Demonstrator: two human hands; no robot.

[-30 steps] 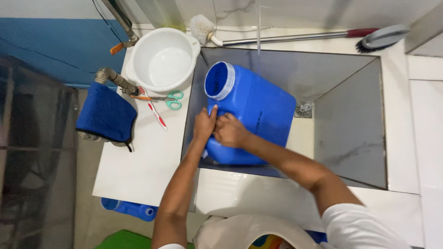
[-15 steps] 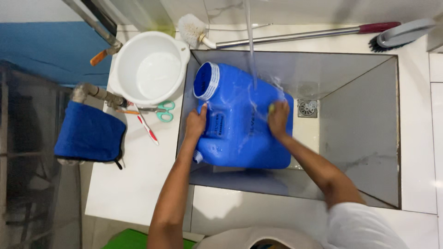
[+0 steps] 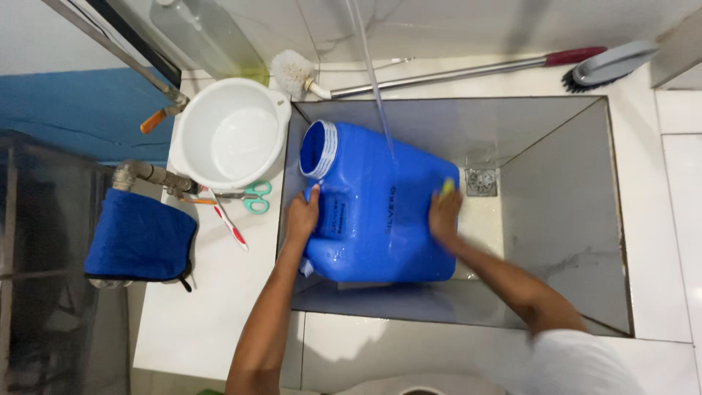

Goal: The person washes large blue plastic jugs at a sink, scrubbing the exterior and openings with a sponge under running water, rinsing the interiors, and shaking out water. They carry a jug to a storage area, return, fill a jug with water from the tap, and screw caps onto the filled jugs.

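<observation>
A blue plastic jerrycan (image 3: 380,212) lies on its side in a grey rectangular sink (image 3: 563,219), its open mouth turned toward the far left corner. A thin stream of water (image 3: 374,88) falls from above onto its upper face. The left hand (image 3: 302,216) is pressed against the can's left side just below the mouth, fingers spread and flat on the plastic rather than curled around anything. The right hand (image 3: 443,213) rests at the can's right edge with its fingers closed over a small yellow-green scrubbing pad (image 3: 447,187), held against the blue wall.

Just past the right hand, the round metal drain (image 3: 480,181) sits in the sink floor, uncovered. On the white counter to the left stands a white plastic basin (image 3: 230,135), touching the sink's rim. Beside it lie green-handled scissors (image 3: 252,197) and a red-and-white toothbrush (image 3: 229,227). A blue cloth (image 3: 139,238) hangs over a metal pipe (image 3: 150,175) at the counter's left edge. Along the back ledge lie a white round brush (image 3: 294,72) on a long metal handle and a grey hand brush (image 3: 610,64), with a clear bottle (image 3: 208,36) standing near the wall. The can fills most of the sink's left half.
</observation>
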